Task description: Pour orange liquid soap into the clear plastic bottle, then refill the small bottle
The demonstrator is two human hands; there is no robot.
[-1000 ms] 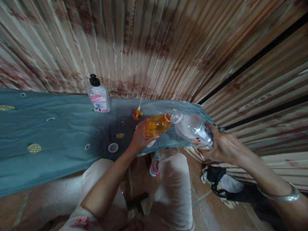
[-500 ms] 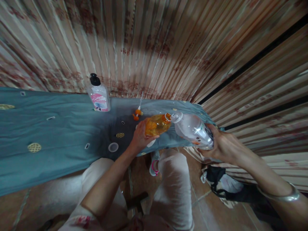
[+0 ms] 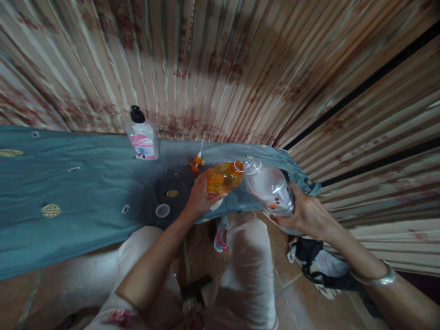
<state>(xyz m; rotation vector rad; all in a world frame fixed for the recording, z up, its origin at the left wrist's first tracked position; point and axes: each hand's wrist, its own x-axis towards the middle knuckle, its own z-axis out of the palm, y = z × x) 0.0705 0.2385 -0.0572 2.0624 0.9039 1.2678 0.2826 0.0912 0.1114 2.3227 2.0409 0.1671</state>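
My left hand [image 3: 200, 197] is wrapped round an orange see-through bottle [image 3: 222, 178], tilted with its open neck up to the right. My right hand [image 3: 305, 211] grips a clear plastic bottle [image 3: 270, 185] by its lower part, tilted with its mouth up to the left. The two mouths are close together; whether they touch I cannot tell. Behind the orange bottle an orange pump head [image 3: 196, 164] with a clear tube lies on the teal cloth [image 3: 92, 183]. A small round translucent cap [image 3: 162, 211] lies left of my left hand.
A clear pump bottle [image 3: 142, 140] with a black top and pink label stands at the back of the cloth. Pleated curtains [image 3: 213, 68] hang behind and to the right. A dark bag or cloth bundle [image 3: 316, 261] lies on the tiled floor, lower right.
My right hand has moved left and slightly down, and the clear bottle it holds has become more upright. The left hand and the orange bottle have barely moved.
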